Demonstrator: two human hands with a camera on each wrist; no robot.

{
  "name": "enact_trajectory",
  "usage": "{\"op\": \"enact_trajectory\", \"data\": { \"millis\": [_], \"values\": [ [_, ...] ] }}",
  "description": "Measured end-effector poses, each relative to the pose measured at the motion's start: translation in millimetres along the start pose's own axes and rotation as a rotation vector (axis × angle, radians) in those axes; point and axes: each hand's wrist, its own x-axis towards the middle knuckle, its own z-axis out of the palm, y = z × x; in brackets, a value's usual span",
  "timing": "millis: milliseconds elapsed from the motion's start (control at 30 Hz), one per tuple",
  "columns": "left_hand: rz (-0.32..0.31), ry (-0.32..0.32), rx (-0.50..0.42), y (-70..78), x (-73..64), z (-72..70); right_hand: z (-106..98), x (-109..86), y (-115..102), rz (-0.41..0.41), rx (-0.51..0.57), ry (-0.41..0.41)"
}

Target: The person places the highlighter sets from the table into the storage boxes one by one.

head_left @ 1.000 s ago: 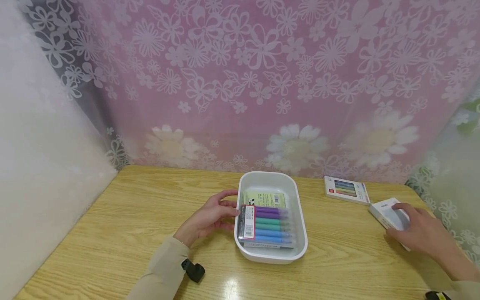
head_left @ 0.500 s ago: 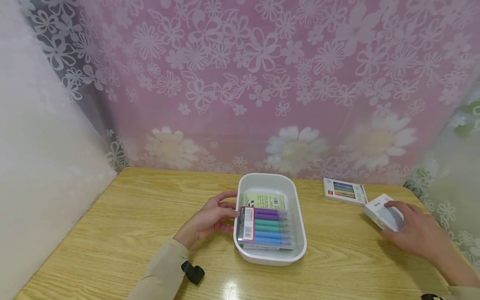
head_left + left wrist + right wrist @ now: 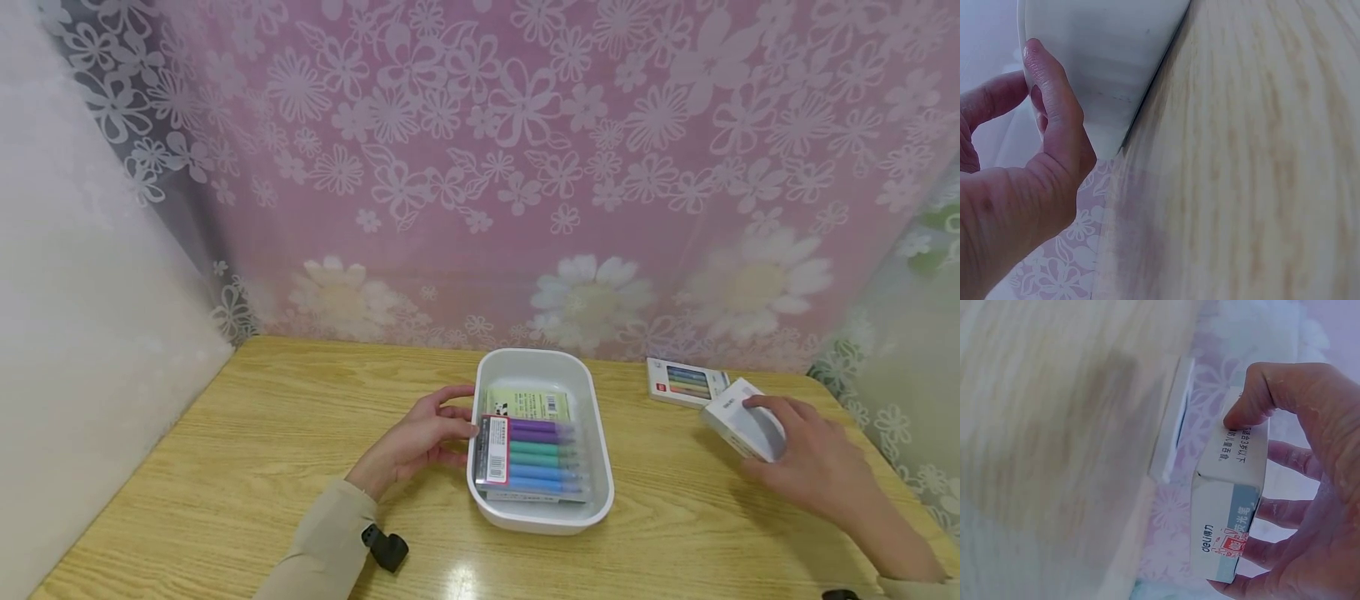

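Observation:
My right hand [image 3: 813, 458] grips a white box of highlighters [image 3: 1219, 512] between thumb and fingers. The box is tilted, with "deli" lettering on one end; in the head view its far corner overlaps a flat white pen box [image 3: 686, 382] lying on the table. At the middle, my left hand [image 3: 416, 433] has its fingertips against the left rim and outer wall of a white plastic bin [image 3: 536, 523]. In the bin lie a clear pack of purple, green and blue pens [image 3: 536, 450], a pale yellow-green packet [image 3: 528, 402] and a white box mostly hidden under the pens.
The wooden table [image 3: 315, 392] reaches back to a pink flowered curtain [image 3: 450, 208]. A whitish sheet [image 3: 97, 317] hangs along the left side, another at the right. The flat pen box lies near the back edge, right of the bin.
My right hand has moved left with the highlighter box, from right of the flat pen box to overlapping its corner. My left hand and the bin have stayed in place.

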Motion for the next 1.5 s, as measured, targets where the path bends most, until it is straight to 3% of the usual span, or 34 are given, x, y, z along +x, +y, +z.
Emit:
{"op": "enact_trajectory", "data": {
  "millis": [600, 1500],
  "values": [
    [0.0, 0.002, -0.003, -1.6, 0.5, -0.8, -3, 8.2, -43, -0.077, 0.011, 0.063],
    [-0.01, 0.0, -0.002, 1.0, 0.8, 0.7, -12, 19.1, -73, -0.198, 0.0, 0.147]
  ]
}}
